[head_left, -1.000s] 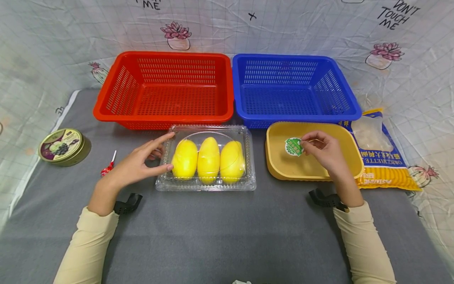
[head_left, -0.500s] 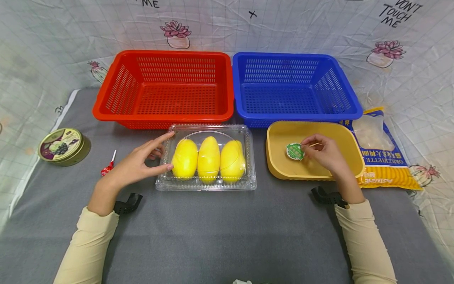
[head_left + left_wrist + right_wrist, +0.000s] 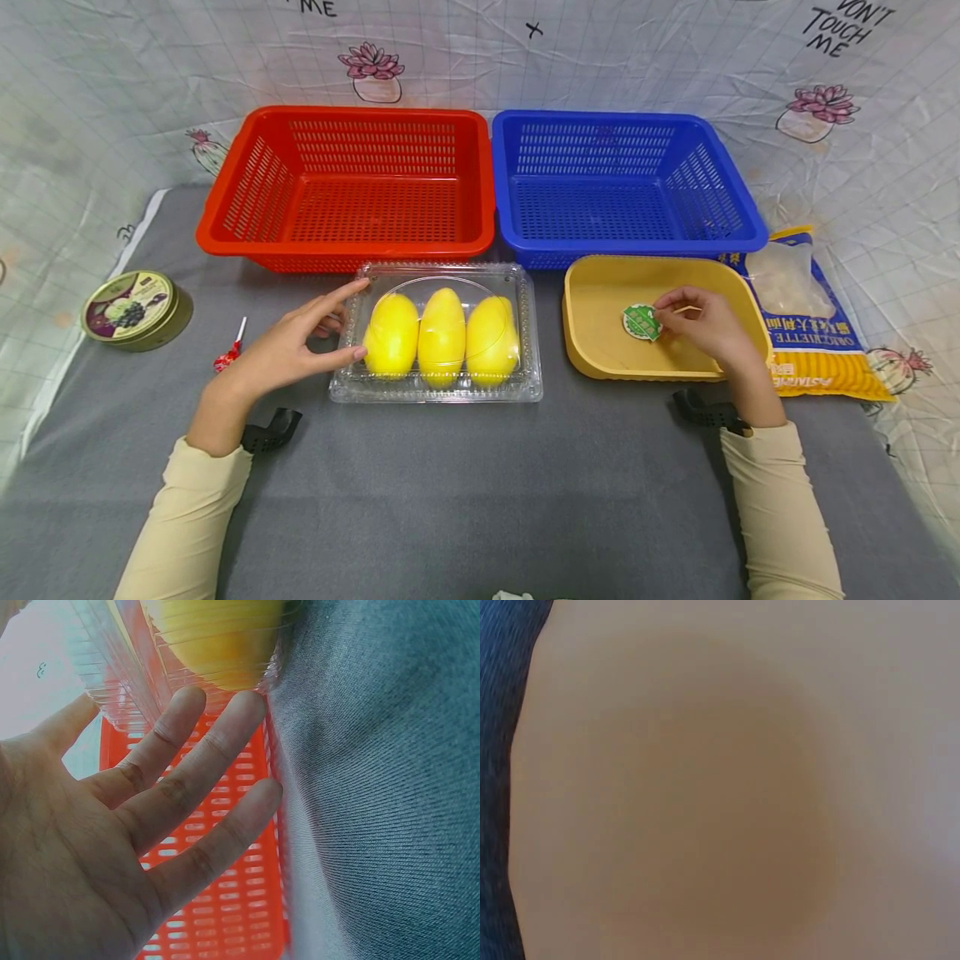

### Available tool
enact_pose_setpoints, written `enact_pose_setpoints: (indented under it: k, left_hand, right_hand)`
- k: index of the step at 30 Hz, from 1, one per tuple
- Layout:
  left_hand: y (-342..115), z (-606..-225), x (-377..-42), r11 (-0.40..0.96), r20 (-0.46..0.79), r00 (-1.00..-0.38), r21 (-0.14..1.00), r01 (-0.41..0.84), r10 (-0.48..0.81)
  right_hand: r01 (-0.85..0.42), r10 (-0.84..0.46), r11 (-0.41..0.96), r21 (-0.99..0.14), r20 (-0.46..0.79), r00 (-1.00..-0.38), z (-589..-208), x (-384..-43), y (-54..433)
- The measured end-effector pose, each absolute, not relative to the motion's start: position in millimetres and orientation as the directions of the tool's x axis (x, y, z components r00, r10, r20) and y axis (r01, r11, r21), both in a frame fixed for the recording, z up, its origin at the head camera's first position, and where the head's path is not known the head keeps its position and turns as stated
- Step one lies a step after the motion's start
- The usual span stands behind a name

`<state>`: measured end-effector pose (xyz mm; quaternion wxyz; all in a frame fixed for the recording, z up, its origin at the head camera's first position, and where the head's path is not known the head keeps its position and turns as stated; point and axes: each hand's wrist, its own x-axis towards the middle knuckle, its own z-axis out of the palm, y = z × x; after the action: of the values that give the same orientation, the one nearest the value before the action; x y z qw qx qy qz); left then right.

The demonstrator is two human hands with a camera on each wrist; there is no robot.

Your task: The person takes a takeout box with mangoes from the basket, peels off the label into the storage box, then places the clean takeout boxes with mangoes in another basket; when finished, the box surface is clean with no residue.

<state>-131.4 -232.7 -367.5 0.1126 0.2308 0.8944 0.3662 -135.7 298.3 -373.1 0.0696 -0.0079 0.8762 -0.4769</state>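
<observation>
My left hand [image 3: 292, 342] rests at the left side of a clear plastic box [image 3: 345, 385], thumb and forefinger extended and touching it. Inside the lidded box lie three yellow mangoes [image 3: 442, 337]. In the left wrist view the straight, spread fingers of that hand [image 3: 97, 847] reach toward the box [image 3: 120, 667]. Over the yellow tray [image 3: 600, 358], my right hand [image 3: 705, 325] pinches the edge of a small green-and-white label [image 3: 642, 322] between thumb and forefinger. A blurred, skin-toned surface fills most of the right wrist view, so neither fingertips nor label show there.
Behind stand a red basket [image 3: 345, 250] and a blue basket [image 3: 630, 247], side by side. A pasta bag [image 3: 817, 333] lies to the tray's right. At the left are a round tin [image 3: 135, 310] and a red lollipop [image 3: 227, 357] on the grey cloth [image 3: 450, 500].
My right hand has shifted right and slightly down over the tray, carrying the label with it; the label's tilt has changed a little. My left hand and the box have stayed put.
</observation>
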Motion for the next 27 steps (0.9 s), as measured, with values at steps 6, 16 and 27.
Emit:
enact_pose_setpoints:
  k: [6,16,27]
  left_hand:
    - [-232.7,-367.7,-131.4,0.621,-0.030,-0.868,0.710,0.331,0.496]
    - [-232.5,-367.3,-131.2,0.622,-0.025,-0.867,0.706,0.337,0.498]
    - [-232.7,-367.8,-131.0,0.621,-0.023,-0.866,0.707,0.339,0.500]
  right_hand:
    - [0.081,-0.087,0.536,-0.840,-0.150,-0.985,-375.4,-136.8,303.3]
    - [0.115,-0.086,0.568,-0.815,-0.197,-0.977,-376.7,-137.8,303.5]
    - [0.107,-0.080,0.589,-0.801,-0.189,-0.979,-374.1,-136.1,302.6]
